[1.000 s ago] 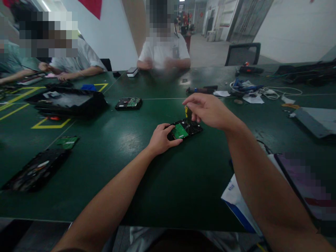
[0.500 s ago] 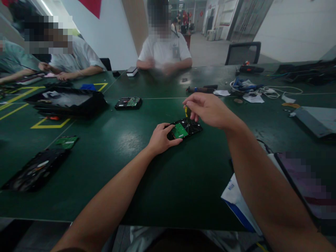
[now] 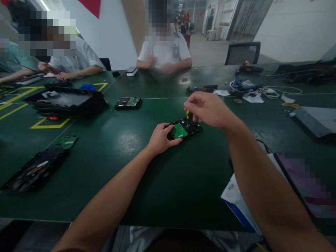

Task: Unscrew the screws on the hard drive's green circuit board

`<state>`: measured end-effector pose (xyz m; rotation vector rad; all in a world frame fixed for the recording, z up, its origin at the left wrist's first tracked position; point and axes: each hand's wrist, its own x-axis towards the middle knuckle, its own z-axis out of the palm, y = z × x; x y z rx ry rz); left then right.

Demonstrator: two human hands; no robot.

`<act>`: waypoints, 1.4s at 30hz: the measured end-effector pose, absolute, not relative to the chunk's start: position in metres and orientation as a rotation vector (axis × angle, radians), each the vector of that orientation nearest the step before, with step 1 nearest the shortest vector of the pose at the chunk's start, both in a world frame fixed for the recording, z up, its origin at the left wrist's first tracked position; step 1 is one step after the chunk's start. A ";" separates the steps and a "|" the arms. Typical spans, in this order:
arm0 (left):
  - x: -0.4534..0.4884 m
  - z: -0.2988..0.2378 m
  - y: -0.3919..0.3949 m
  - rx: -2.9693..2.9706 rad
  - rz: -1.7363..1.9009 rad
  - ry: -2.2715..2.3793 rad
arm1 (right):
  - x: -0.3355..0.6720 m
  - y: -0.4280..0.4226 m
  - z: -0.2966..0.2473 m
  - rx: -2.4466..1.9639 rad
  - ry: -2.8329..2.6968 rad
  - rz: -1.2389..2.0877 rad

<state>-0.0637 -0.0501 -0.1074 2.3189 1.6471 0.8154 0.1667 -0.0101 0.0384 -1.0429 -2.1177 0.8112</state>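
A black hard drive (image 3: 194,128) with a green circuit board (image 3: 180,130) on its upper face lies on the dark green table in front of me. My left hand (image 3: 163,138) grips its left end, thumb along the near edge and fingers over the far one. Above the drive's right half, my right hand (image 3: 203,109) pinches a small screwdriver (image 3: 188,114) with a yellow and dark handle. The screwdriver stands nearly upright, its lower end down at the drive; the exact spot its tip meets is too small to make out.
Another drive (image 3: 128,103) lies farther back, left of centre. At left are a black tray (image 3: 65,101), a loose circuit board (image 3: 67,141) and a black opened casing (image 3: 36,169). A white and blue packet (image 3: 236,199) lies under my right forearm. People sit across the table.
My right fingers have shifted slightly on the screwdriver, with more of its yellow handle showing. The left hand and the drive stay where they were.
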 end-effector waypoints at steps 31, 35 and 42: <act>-0.063 -0.104 -0.051 2.306 0.794 1.648 | 0.169 -0.013 0.044 -1.165 -2.137 0.579; -0.063 -0.103 -0.052 2.307 0.799 1.648 | 0.168 -0.015 0.043 -1.061 -2.142 0.790; -0.063 -0.105 -0.051 2.306 0.806 1.648 | 0.168 -0.009 0.038 -1.019 -2.133 0.894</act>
